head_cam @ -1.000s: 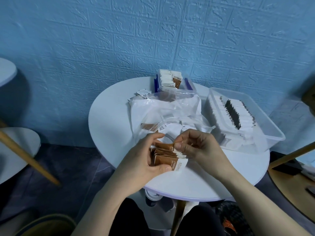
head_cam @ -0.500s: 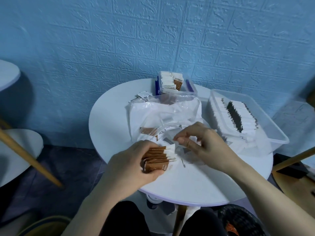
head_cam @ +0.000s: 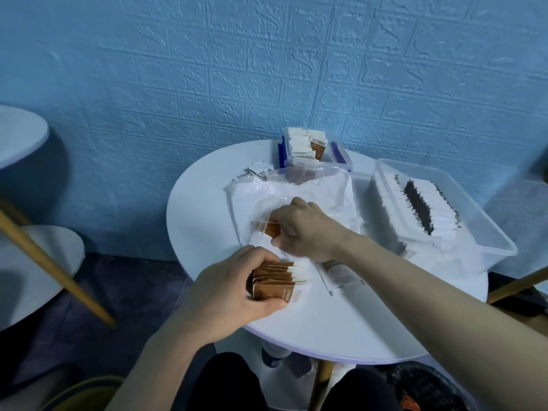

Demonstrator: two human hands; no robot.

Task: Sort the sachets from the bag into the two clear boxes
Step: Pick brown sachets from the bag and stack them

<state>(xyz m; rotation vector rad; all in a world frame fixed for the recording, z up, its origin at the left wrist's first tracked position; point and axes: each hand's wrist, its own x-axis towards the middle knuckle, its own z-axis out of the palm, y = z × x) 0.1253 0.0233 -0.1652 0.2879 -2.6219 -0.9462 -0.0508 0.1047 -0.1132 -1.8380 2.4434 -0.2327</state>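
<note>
My left hand grips a stack of brown-and-white sachets just above the near part of the round white table. My right hand reaches into the mouth of the clear plastic bag and pinches a brown sachet there. A small clear box with blue clips holds upright brown-and-white sachets at the back. A large clear box at the right holds a row of white-and-dark sachets.
A few loose white sachets lie behind the bag. A flat clear wrapper lies under my right forearm. Another white table and wooden legs stand at the left, a blue wall behind.
My right hand left the stack and moved forward into the bag, where it now pinches a brown sachet. My left hand kept the stack and drifted slightly left.
</note>
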